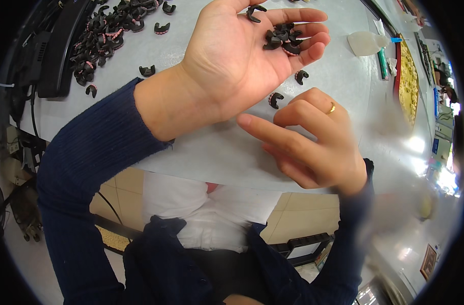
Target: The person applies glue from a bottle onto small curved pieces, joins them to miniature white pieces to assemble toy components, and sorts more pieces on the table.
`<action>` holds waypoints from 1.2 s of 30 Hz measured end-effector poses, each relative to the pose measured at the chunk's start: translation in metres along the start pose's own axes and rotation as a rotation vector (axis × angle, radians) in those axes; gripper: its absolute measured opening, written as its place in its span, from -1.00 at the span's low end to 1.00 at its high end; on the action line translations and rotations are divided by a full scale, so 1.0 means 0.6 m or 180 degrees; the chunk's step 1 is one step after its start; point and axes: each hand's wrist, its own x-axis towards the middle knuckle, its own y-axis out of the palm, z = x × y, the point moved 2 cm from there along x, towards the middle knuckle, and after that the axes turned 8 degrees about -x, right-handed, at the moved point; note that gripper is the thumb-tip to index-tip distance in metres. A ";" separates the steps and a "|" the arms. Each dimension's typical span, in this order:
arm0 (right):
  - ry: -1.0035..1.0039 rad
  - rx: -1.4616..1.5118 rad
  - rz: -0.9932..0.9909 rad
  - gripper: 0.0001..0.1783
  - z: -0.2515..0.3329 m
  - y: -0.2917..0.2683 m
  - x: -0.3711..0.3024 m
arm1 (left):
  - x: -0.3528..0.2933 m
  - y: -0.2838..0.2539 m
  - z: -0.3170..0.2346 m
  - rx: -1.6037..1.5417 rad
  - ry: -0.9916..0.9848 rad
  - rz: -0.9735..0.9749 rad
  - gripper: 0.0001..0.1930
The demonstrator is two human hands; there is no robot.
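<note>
My left hand [242, 61] is turned palm up over the table, its fingers stretched out and slightly curved. A small heap of black U-shaped pieces [283, 38] with pink beaded edges rests on its fingers, and one single black piece [253, 13] sits near the thumb side. Just below the left palm is my right hand [313, 142], back up. Its index finger points toward the left wrist while the other fingers are bent, and nothing shows between them. Two loose U-shaped pieces [276, 100] lie on the table between the hands.
A large pile of the same pieces [107, 38] covers the table's upper left, with several strays around it. A black device [56, 51] stands beside the pile. On the right are a translucent bottle [366, 43], a green tube [383, 63] and a red-edged tray [408, 81] with yellow contents.
</note>
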 end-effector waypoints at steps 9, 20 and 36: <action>0.0062 0.0091 -0.0034 -0.41 0.001 0.006 0.003 | 0.003 -0.005 -0.001 -0.0031 0.0009 0.0080 -0.48; 0.0011 -0.0516 -0.0674 -0.51 0.015 0.006 -0.005 | 0.011 -0.001 0.010 0.0028 0.0242 -0.0237 -0.53; -0.0429 -0.0732 -0.1724 -0.47 0.013 0.014 0.007 | 0.066 -0.058 -0.031 0.0941 -0.1167 0.3121 -0.52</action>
